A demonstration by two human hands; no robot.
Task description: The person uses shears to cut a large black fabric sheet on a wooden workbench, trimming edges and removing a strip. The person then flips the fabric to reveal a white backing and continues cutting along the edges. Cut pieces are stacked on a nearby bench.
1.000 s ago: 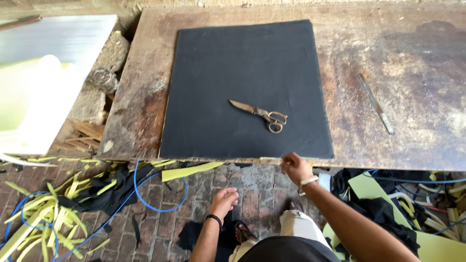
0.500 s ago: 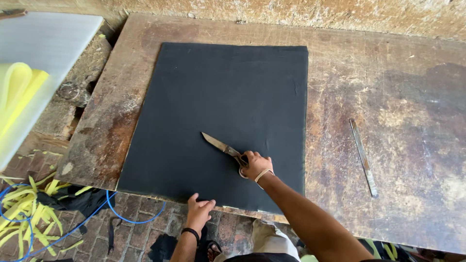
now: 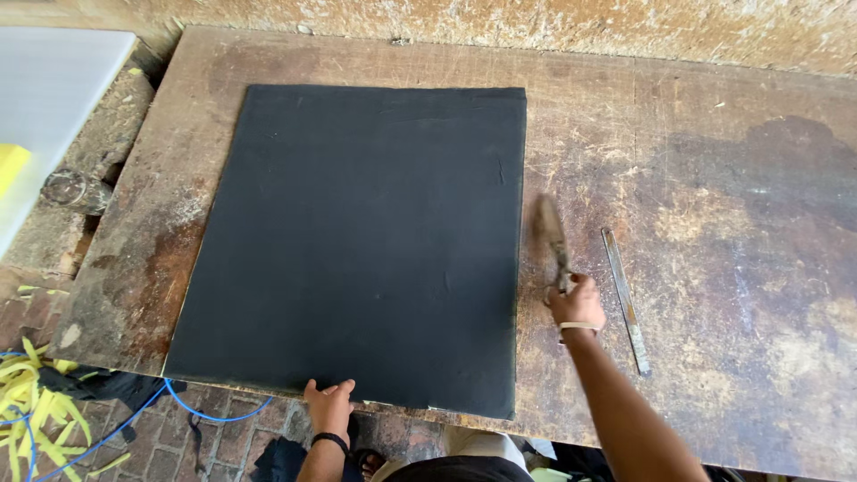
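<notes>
Seated worker at a low workbench, viewed from above. Nearest the viewer, the left hand [image 3: 328, 404] rests at the near edge of the black sheet [image 3: 357, 241], fingers curled over the rim and thumb beneath, as far as can be seen; the grip appears to steady the sheet where it overhangs the bench. The sheet lies flat and square on the left half of the wooden bench [image 3: 714, 178], its near edge projecting slightly past the bench front, which leaves the rim free to be gripped. Just right of the sheet, the right hand [image 3: 577, 303] is closed around the handles of the scissors [image 3: 553, 241]; the blades point away from the worker, blurred, above bare wood and clear of the sheet. Whether the blades are parted cannot be told. Beside this hand lies a metal ruler [image 3: 625, 299], parallel to the sheet's right edge and within easy reach. Below the bench, at left, yellow strips [image 3: 36, 402] and a blue cord [image 3: 205, 412] lie on the brick floor [image 3: 223, 442].
</notes>
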